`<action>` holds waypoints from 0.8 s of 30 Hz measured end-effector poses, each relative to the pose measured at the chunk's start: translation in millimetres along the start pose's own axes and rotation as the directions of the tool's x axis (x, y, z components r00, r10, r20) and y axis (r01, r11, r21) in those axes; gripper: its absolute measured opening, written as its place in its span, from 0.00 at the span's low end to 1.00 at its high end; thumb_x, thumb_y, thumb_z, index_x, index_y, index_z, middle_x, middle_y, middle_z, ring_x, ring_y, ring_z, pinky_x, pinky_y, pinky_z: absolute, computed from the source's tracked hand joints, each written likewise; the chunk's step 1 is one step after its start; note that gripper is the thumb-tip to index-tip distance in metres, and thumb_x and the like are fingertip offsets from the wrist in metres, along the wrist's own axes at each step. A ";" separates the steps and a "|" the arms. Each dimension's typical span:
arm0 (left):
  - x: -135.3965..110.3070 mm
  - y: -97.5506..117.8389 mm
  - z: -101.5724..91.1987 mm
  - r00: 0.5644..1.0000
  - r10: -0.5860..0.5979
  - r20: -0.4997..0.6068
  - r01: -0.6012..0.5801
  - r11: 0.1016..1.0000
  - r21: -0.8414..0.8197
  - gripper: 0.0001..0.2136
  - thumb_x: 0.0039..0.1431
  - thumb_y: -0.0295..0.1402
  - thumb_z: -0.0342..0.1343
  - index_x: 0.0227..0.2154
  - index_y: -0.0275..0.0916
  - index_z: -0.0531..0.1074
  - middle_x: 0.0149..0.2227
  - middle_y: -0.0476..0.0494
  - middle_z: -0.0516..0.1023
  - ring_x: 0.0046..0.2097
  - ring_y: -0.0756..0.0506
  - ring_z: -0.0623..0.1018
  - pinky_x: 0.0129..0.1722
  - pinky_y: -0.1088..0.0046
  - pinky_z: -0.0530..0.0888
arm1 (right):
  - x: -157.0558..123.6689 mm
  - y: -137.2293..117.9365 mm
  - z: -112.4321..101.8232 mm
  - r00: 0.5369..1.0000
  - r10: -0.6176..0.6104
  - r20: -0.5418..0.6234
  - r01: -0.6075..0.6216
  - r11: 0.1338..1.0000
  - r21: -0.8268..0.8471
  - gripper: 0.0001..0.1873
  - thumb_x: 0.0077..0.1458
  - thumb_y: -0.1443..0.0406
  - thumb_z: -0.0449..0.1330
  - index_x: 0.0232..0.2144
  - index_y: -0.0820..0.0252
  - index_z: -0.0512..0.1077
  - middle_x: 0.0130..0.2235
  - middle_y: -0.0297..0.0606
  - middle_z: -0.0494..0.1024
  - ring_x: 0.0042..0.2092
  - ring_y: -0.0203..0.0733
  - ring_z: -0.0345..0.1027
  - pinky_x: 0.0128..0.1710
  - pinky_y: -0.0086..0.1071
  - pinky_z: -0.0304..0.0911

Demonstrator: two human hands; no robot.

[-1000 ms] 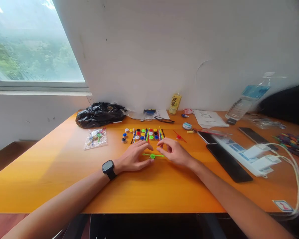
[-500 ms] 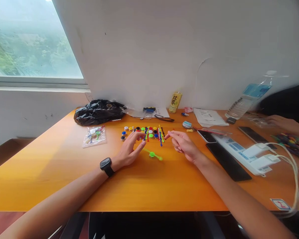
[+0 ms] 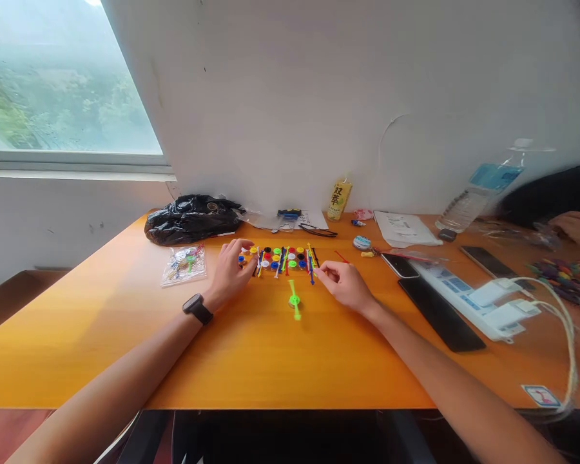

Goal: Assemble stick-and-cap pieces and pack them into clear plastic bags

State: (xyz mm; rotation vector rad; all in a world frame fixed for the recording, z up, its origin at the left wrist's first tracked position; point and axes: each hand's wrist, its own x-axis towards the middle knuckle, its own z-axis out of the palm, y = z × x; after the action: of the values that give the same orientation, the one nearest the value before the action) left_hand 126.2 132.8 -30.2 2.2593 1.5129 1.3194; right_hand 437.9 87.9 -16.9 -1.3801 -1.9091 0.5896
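Observation:
A small green spinner-like piece (image 3: 294,301) with a bar across its round middle sits on the wooden table, between my hands. Behind it lie rows of small round coloured pieces (image 3: 276,258) and groups of thin coloured sticks (image 3: 312,263). My left hand (image 3: 231,274), with a black watch on its wrist, rests over the left end of the rows. Its thumb and fingers are apart and partly cover the round pieces there. Beside the rightmost sticks, my right hand (image 3: 347,283) has its fingers curled and thumb and index pinched; anything between them is too small to make out.
A clear bag of small parts (image 3: 183,264) and a black plastic bag (image 3: 192,219) lie left. On the right are phones, a power strip (image 3: 457,290) with white chargers, a water bottle (image 3: 483,187), and another person's hand (image 3: 577,229) near a colourful pile.
My left hand has moved left, away from the green piece. That piece's bar has turned from slanting to nearly upright in view. My right hand has come slightly down and closer to the sticks.

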 end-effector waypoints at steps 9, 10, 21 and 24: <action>8.7 -32.2 0.0 0.971 -0.196 0.138 0.198 0.980 0.000 0.11 0.55 0.31 0.57 0.42 0.42 0.73 0.47 0.42 0.78 0.42 0.41 0.78 0.44 0.64 0.75 | 0.4 2.3 -8.2 0.986 -0.091 0.141 0.124 0.961 -0.249 0.16 0.66 0.55 0.59 0.31 0.56 0.79 0.22 0.31 0.72 0.25 0.36 0.63 0.30 0.32 0.51; 8.3 -32.9 0.8 0.970 -0.187 0.155 0.191 0.981 -0.013 0.11 0.54 0.31 0.57 0.42 0.41 0.73 0.47 0.42 0.78 0.40 0.42 0.78 0.42 0.65 0.75 | 0.8 2.6 -8.7 0.986 -0.085 0.142 0.119 0.961 -0.251 0.15 0.67 0.55 0.59 0.32 0.56 0.79 0.22 0.31 0.72 0.25 0.36 0.63 0.30 0.32 0.51; 6.5 -23.4 4.6 0.976 -0.159 0.149 0.178 0.977 -0.121 0.10 0.58 0.37 0.60 0.41 0.40 0.76 0.37 0.44 0.82 0.36 0.45 0.81 0.36 0.70 0.76 | -0.5 1.3 -6.5 0.980 -0.085 0.178 0.129 0.959 -0.252 0.14 0.66 0.57 0.59 0.33 0.57 0.79 0.23 0.32 0.74 0.26 0.37 0.64 0.29 0.32 0.50; 8.7 -21.3 1.1 0.978 -0.184 0.103 0.199 0.966 -0.165 0.08 0.58 0.35 0.58 0.39 0.40 0.77 0.37 0.45 0.83 0.36 0.45 0.81 0.36 0.71 0.76 | -0.8 2.8 -5.6 0.977 -0.096 0.191 0.144 0.956 -0.255 0.14 0.67 0.57 0.59 0.33 0.57 0.78 0.23 0.31 0.74 0.25 0.36 0.63 0.28 0.32 0.50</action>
State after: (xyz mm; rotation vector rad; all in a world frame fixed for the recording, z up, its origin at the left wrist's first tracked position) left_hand 113.3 150.6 -37.0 1.9820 1.4812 1.2303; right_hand 444.0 87.9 -15.4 -1.4010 -2.2668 0.4167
